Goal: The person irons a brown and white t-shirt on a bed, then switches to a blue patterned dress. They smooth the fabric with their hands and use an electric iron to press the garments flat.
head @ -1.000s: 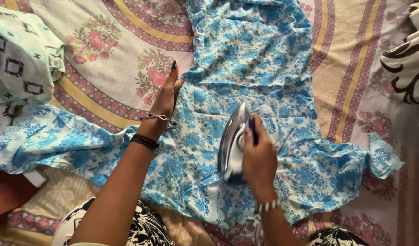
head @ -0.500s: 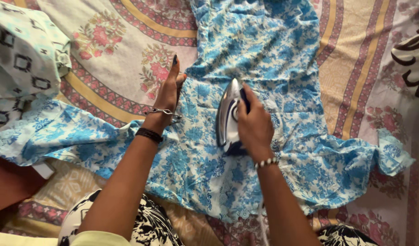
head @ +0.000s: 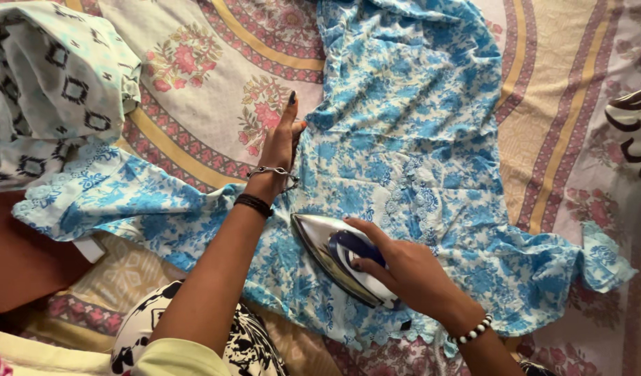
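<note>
Left arm stretched forward from lower left, forearm straight, chain bracelet and dark band at wrist. Left hand [head: 280, 147] flat, palm down, fingers together pointing away, dark nail polish. Right arm enters from lower right, bead bracelet at wrist. Right hand [head: 397, 268] curled in firm grasp, fingers wrapped, knuckles up.
</note>
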